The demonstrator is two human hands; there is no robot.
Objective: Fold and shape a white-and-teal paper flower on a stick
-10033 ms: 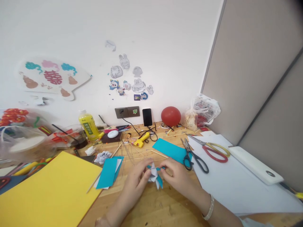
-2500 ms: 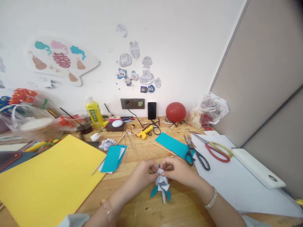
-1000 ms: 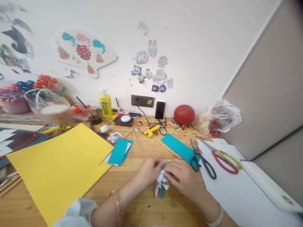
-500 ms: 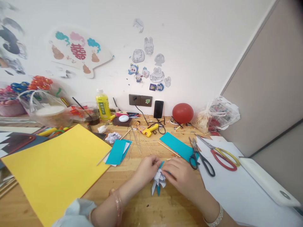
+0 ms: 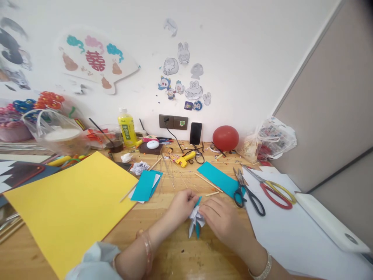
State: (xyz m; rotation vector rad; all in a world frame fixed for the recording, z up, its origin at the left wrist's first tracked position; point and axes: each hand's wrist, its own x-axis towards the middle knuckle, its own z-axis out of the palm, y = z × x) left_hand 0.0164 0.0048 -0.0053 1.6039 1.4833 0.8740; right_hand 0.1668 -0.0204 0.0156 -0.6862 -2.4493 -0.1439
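Between my two hands is a small folded paper flower, white with blue strips sticking out above and below. My left hand pinches its upper left side, near the blue tip. From the right, my right hand has its fingers curled against the flower's other side, which they partly cover. Left of the hands lies a stack of blue and white paper pieces. A long blue paper strip lies beyond my right hand.
A large yellow sheet covers the left. Black-handled scissors and red-and-yellow-handled scissors lie at right by white paper. Behind are a yellow glue gun, a phone, a red balloon and a bottle.
My right hand has shifted slightly down and left around the flower. The flower's lower tips have turned a little to the right. The left hand keeps its pinch.
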